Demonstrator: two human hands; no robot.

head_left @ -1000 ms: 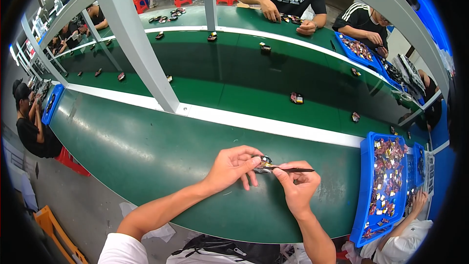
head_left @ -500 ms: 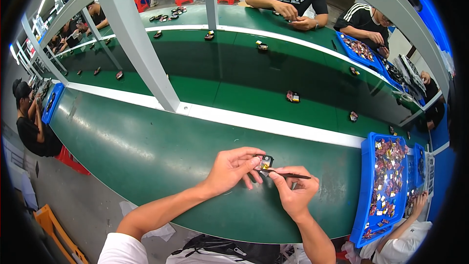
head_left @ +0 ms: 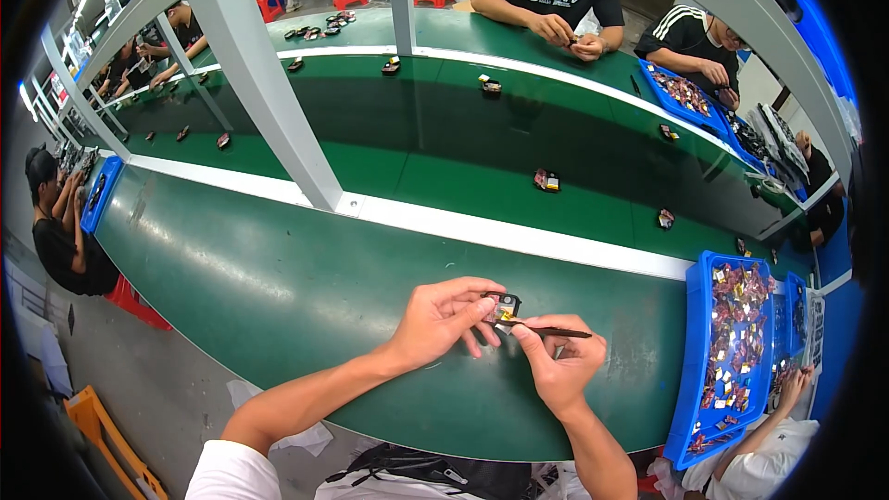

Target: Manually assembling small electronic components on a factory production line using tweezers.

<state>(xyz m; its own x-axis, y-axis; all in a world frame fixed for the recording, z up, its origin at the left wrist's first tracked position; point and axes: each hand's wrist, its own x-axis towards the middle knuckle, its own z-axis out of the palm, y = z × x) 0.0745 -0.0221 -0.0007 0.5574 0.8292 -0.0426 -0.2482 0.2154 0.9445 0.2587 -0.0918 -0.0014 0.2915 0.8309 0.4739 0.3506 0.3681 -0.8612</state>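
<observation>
- Pinching a small black component (head_left: 505, 304) between thumb and fingertips, the left hand (head_left: 435, 319) holds it just above the green conveyor table (head_left: 278, 287).
- Right hand (head_left: 560, 366) is clamped on a thin dark tool (head_left: 554, 332), its tip touching the component.
- Risk, as I judge it: the tool tip could skid off the part and jab the left fingers, or the part could drop onto the belt.
- Count: one component in hand, one tool, one blue parts bin (head_left: 696, 352) at the right.

Bright overhead light, belt glare, fisheye-bent edges
</observation>
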